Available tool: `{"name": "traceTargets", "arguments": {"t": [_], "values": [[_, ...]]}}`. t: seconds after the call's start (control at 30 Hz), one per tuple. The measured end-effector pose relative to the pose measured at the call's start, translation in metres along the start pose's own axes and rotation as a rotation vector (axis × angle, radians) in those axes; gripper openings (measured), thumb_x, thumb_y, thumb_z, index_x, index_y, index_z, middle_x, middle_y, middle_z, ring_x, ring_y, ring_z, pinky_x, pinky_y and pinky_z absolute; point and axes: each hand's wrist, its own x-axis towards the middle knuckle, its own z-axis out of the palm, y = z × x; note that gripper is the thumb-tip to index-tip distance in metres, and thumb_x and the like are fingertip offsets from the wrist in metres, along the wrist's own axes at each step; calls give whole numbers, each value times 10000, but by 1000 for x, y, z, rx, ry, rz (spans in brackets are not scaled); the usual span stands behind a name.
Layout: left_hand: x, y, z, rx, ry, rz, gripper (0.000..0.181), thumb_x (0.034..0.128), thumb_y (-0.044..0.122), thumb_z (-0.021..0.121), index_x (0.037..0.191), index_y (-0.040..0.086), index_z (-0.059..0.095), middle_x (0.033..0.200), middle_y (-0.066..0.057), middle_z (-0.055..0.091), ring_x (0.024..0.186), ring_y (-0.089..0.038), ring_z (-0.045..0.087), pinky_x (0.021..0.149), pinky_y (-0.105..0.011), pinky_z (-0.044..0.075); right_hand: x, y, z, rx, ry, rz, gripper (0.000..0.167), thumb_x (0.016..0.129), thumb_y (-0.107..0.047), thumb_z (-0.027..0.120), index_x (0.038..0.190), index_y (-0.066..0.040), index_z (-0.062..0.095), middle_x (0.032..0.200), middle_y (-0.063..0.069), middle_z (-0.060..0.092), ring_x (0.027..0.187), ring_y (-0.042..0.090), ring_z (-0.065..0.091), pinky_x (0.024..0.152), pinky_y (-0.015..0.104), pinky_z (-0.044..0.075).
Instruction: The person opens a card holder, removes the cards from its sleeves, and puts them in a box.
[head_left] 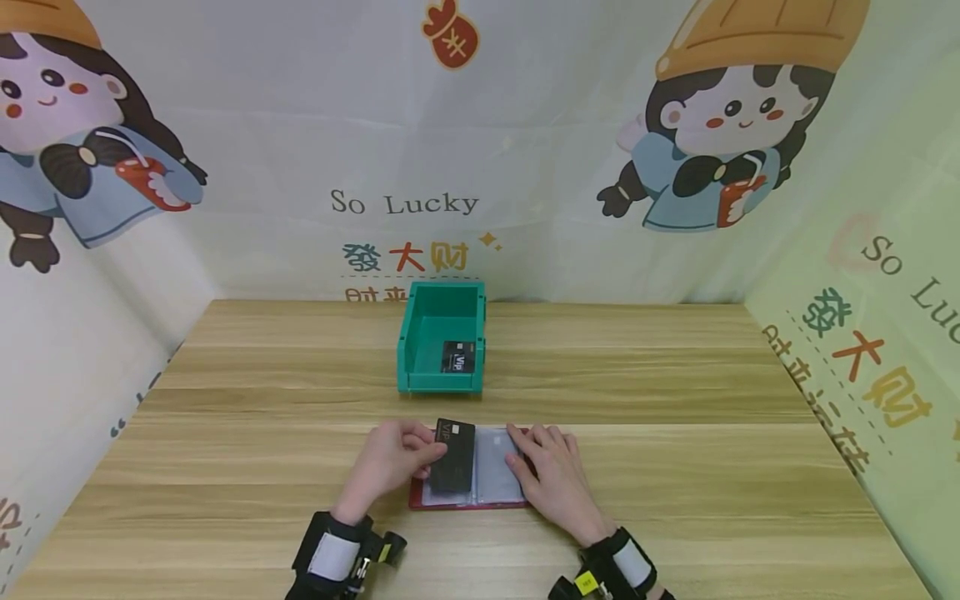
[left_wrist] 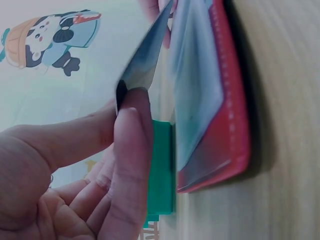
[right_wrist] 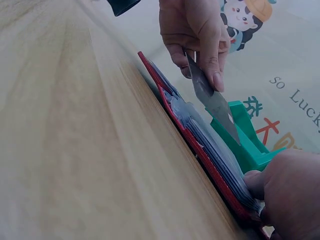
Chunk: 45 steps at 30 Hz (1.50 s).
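A red card holder [head_left: 468,505] with clear sleeves lies open on the table. Above its left page, the left hand [head_left: 393,458] pinches a black VIP card [head_left: 454,467] by its left edge. In the left wrist view the card [left_wrist: 145,60] is between thumb and fingers, tilted and apart from the sleeves [left_wrist: 197,90]. The right hand [head_left: 555,479] rests on the right page with its fingers spread; in the right wrist view its thumb [right_wrist: 256,184] touches the stacked sleeves [right_wrist: 220,155].
A green bin [head_left: 441,382] stands behind the holder, with another black VIP card [head_left: 458,357] lying in it. The wooden table [head_left: 675,400] is bordered by a printed cloth backdrop [head_left: 540,167].
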Motion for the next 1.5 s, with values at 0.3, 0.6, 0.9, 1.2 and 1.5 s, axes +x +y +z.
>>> {"name": "traceTargets", "arguments": {"t": [0.3, 0.6, 0.9, 1.2, 1.5], "values": [[6, 8, -8, -54, -2, 22, 179, 968, 1, 709, 1123, -87, 693, 854, -116, 761, 656, -148, 671, 655, -328, 590, 0, 0, 0, -4, 12, -9, 357, 1013, -175, 675, 1331, -13, 706, 1010, 54, 672, 954, 216, 554, 878, 422, 370], [17, 15, -14, -45, 52, 171, 185, 975, -35, 665, 1137, -124, 676, 911, -200, 755, 702, -203, 712, 670, -326, 602, -1, 1, 0, -6, 8, -8, 355, 1014, -171, 675, 1330, -11, 705, 1010, 52, 667, 953, 215, 550, 873, 417, 367], [31, 25, -17, 22, 122, 237, 253, 983, -29, 629, 1218, -110, 672, 939, -224, 750, 731, -171, 651, 634, -271, 482, 0, 1, 1, -9, 8, -8, 357, 1012, -166, 676, 1334, -14, 702, 1016, 57, 672, 951, 219, 556, 867, 415, 366], [44, 31, -18, -2, 177, 274, 359, 998, -48, 612, 1351, -102, 579, 993, -265, 743, 771, -243, 668, 643, -258, 461, 0, 1, 0, -3, 19, -18, 356, 1010, -167, 678, 1331, -16, 706, 1002, 55, 666, 934, 213, 547, 864, 406, 371], [58, 37, -21, 10, 212, 290, 342, 1009, -42, 579, 1349, -73, 590, 1011, -265, 725, 763, -255, 635, 644, -273, 439, -1, 0, -1, -1, 7, -9, 356, 1010, -165, 680, 1333, -18, 704, 985, 46, 653, 931, 208, 539, 857, 397, 357]]}}
